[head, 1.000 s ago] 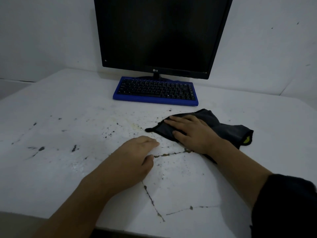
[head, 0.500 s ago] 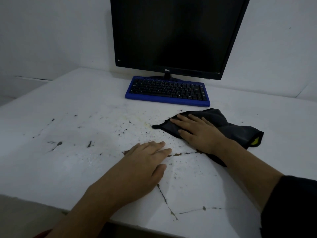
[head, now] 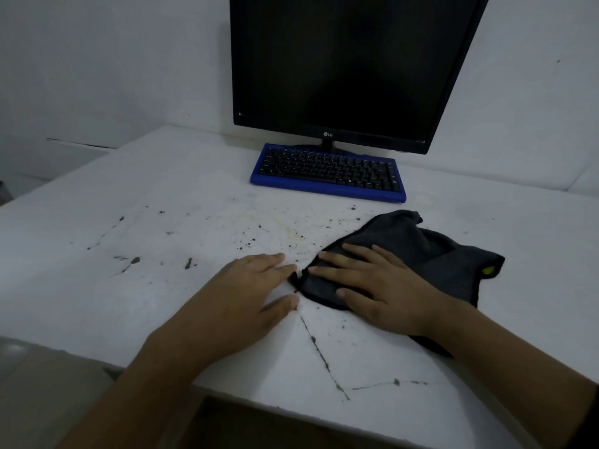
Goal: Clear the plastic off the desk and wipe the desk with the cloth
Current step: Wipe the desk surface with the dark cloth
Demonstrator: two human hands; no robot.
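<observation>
Right hand (head: 385, 291) flat, fingers straight, pressing dark cloth (head: 431, 251) on stained white surface (head: 129, 303); left hand (head: 246, 293) flat beside it, holding nothing; keyboard (head: 327, 171) behind.

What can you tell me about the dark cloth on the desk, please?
The cloth is dark grey, soft and towel-like, with black stitched edging and a small yellow tag at its right edge. It lies rumpled on the white desk. The right hand presses flat on its near-left part.
</observation>
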